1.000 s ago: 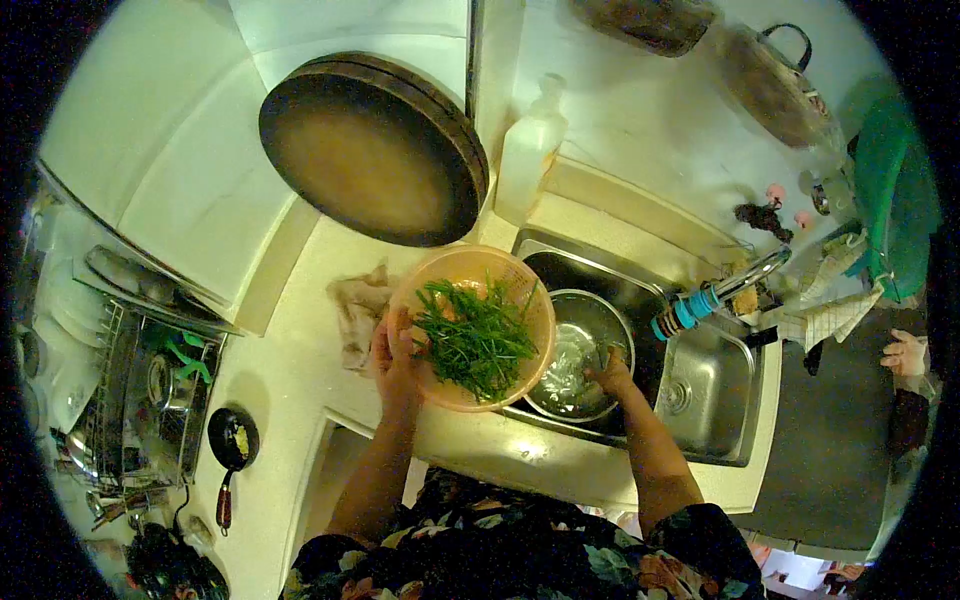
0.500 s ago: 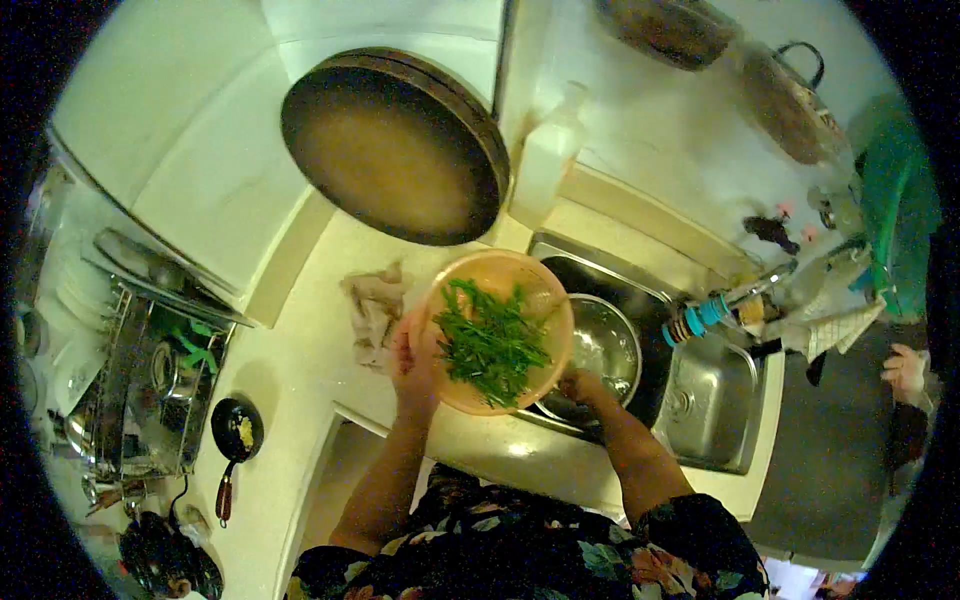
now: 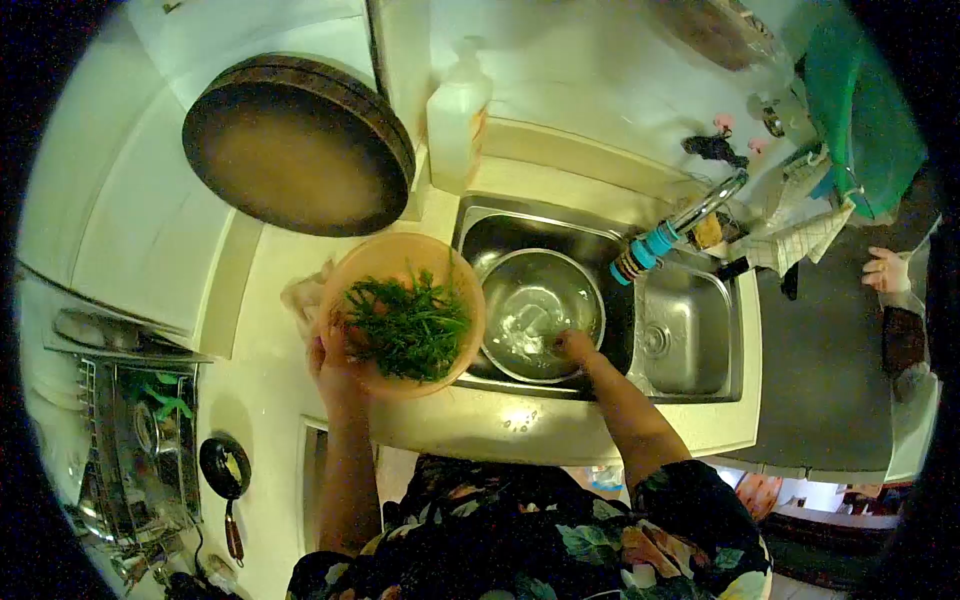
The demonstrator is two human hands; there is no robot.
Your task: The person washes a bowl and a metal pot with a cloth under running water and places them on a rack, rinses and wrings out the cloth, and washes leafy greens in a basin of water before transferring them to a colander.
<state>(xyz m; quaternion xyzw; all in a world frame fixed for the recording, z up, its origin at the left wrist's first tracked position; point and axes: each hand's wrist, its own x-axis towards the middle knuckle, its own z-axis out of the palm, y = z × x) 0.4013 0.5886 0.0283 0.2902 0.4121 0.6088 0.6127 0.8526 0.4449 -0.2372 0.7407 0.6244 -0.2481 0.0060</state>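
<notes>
An orange plastic basin [image 3: 432,388] heaped with cut green leafy vegetables [image 3: 410,325] is at the left of the sink, over the counter. My left hand [image 3: 335,358] grips its near left side; part of the fingers is hidden by the basin wall. A metal bowl [image 3: 510,340] with some water and small pale bits stands in the larger sink basin [image 3: 620,330]. Over the near right inside of that bowl is my right hand [image 3: 575,347], with its fingers curled. What they hold, if anything, cannot be made out.
A large round dark pan [image 3: 300,150] leans at the back left, near a white bottle [image 3: 458,125]. The faucet [image 3: 650,250] reaches over the sink. A small frying pan [image 3: 225,468] lies at left beside a dish rack [image 3: 150,430]. Another person's hand [image 3: 885,270] shows at far right.
The vegetable basin has shifted left, away from the metal bowl, with my left hand on it. My right hand has left the basin's side and moved into the metal bowl. The view has turned.
</notes>
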